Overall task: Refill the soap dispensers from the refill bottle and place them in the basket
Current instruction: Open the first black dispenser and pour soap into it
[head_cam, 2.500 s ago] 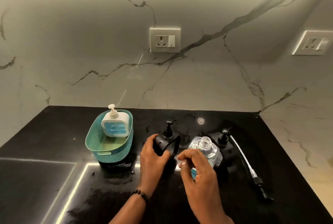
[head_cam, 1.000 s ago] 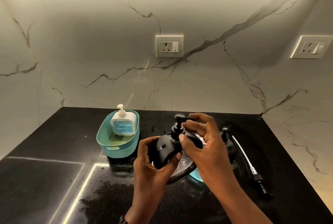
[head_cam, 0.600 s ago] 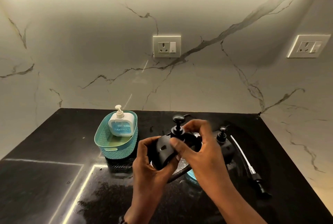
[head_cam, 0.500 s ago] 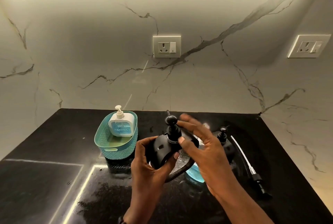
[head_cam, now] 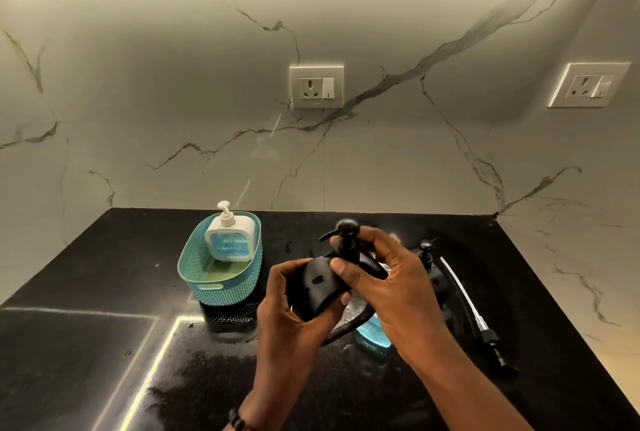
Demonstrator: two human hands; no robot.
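Observation:
I hold a black soap dispenser [head_cam: 317, 286] lifted above the black counter. My left hand [head_cam: 291, 312] grips its round body from below. My right hand [head_cam: 384, 278] pinches the black pump head [head_cam: 344, 233] at its neck. Behind my right hand, the clear refill bottle with blue liquid [head_cam: 372, 332] shows only at its base. A teal basket [head_cam: 221, 271] stands to the left with a white dispenser [head_cam: 228, 238] of blue soap inside. A second black dispenser [head_cam: 427, 254] stands to the right, mostly hidden.
A loose black pump with a white tube [head_cam: 474, 312] lies on the counter at the right. The black counter [head_cam: 104, 344] is wet in spots. Marble walls with two sockets [head_cam: 317, 86] close off the back and right.
I lifted the black dispenser off the counter with my left hand. My right hand left the refill bottle and took the pump head, which has been turning between frames.

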